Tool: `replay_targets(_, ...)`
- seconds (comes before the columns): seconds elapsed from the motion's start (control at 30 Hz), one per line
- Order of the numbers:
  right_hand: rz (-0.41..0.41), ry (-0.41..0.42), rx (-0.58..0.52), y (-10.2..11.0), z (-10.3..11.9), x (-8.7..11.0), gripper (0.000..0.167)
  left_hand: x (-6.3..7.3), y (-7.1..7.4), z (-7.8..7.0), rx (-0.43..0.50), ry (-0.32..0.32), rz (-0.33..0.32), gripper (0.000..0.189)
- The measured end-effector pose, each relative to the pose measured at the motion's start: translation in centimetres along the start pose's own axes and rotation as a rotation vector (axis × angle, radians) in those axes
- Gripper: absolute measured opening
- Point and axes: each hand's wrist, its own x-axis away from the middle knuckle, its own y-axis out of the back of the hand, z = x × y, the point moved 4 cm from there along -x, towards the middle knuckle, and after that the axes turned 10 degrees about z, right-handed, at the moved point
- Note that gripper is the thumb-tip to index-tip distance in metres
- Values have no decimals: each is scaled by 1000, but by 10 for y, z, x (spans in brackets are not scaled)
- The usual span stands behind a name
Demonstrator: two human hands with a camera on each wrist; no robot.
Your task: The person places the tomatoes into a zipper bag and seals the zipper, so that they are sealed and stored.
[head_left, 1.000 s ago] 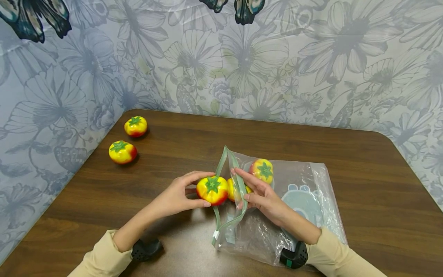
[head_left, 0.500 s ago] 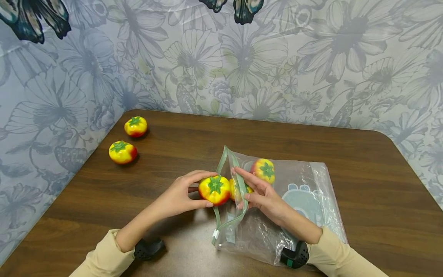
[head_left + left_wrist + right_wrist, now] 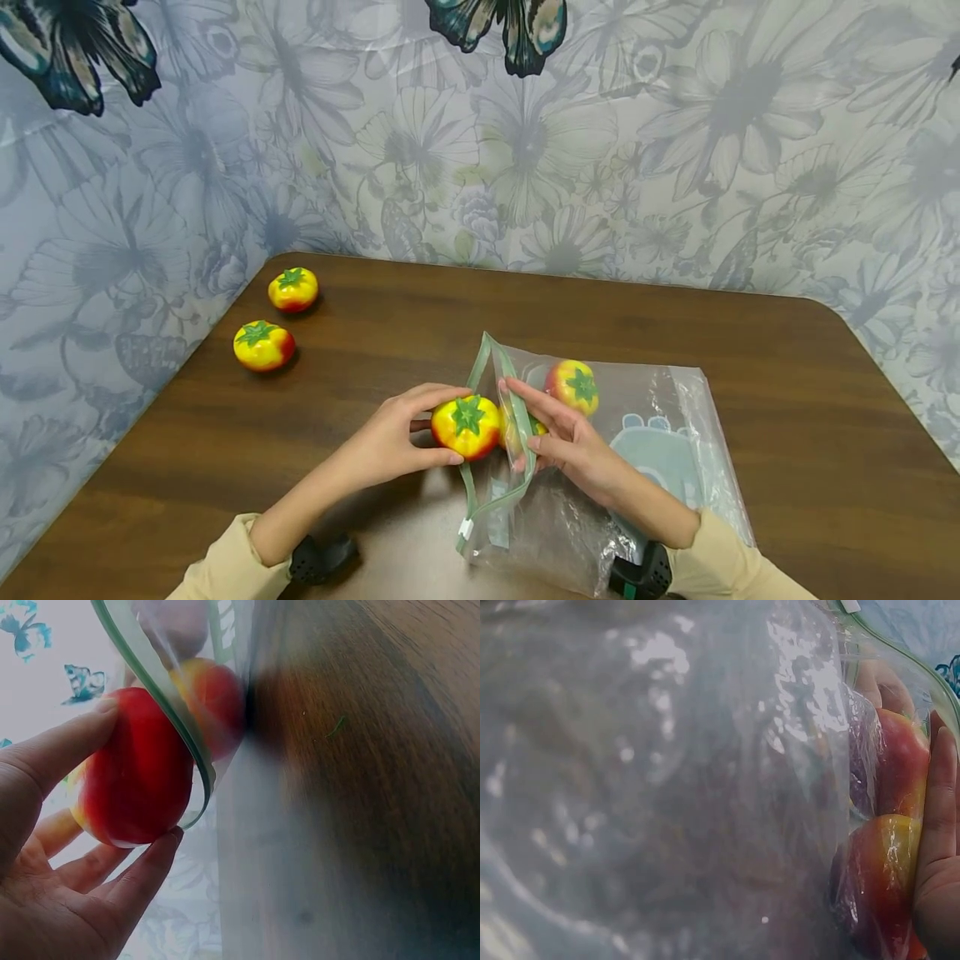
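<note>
My left hand (image 3: 397, 433) grips a yellow-and-red fruit (image 3: 467, 427) with a green star-shaped top, thumb on one side and fingers on the other. The fruit is at the mouth of a clear bag (image 3: 585, 517) with a pale green rim. My right hand (image 3: 581, 446) holds that rim, its index finger lying across it and its thumb below. A second fruit (image 3: 538, 427) sits just inside the opening, partly behind the right hand. Deeper in the bag lies another fruit (image 3: 573, 386). In the left wrist view, the gripped fruit (image 3: 139, 769) overlaps the green rim.
Two similar fruits, a nearer one (image 3: 263, 346) and a farther one (image 3: 293, 289), stand at the table's left edge. The bag bears a pale blue paw-like print (image 3: 660, 458) and a white slider (image 3: 466, 528). A flower-patterned cloth (image 3: 525, 150) hangs behind the wooden table (image 3: 375, 317).
My left hand has moved slightly right with its fruit, closer to the bag's opening. The right hand keeps its place on the rim. The head view has tilted up a little.
</note>
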Motion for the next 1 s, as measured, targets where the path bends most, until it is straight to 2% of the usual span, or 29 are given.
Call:
replay_targets(0.37,-8,-20,17,-2,-1,1,65,3,-6,5,-29,17,9,67)
replay_targets(1.0,-2,-31,112,-9,6,0,64,-2,-13,1,-73,7,-1,67)
